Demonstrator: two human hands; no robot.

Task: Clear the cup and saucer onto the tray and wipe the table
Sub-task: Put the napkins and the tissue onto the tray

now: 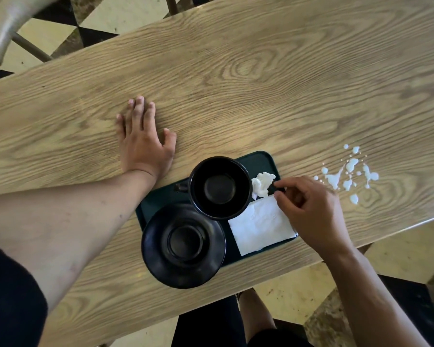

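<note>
A dark green tray (257,160) lies on the wooden table (236,83) near its front edge. On it stand an empty black cup (219,187) and, nearer me, a black saucer (183,246) that overhangs the tray's front rim. A crumpled white tissue (262,184) and a flat folded white napkin (259,225) lie on the tray's right half. My right hand (311,211) hovers over the napkin's far corner, fingers curled, fingertips at the napkin's edge. My left hand (143,139) rests flat on the table left of the tray. White liquid splashes (348,175) dot the table right of the tray.
A chair's pale backrest and metal legs (8,33) stand beyond the table's far left edge. Checkered black and cream floor (60,28) shows around the table. My legs are under the table's front edge.
</note>
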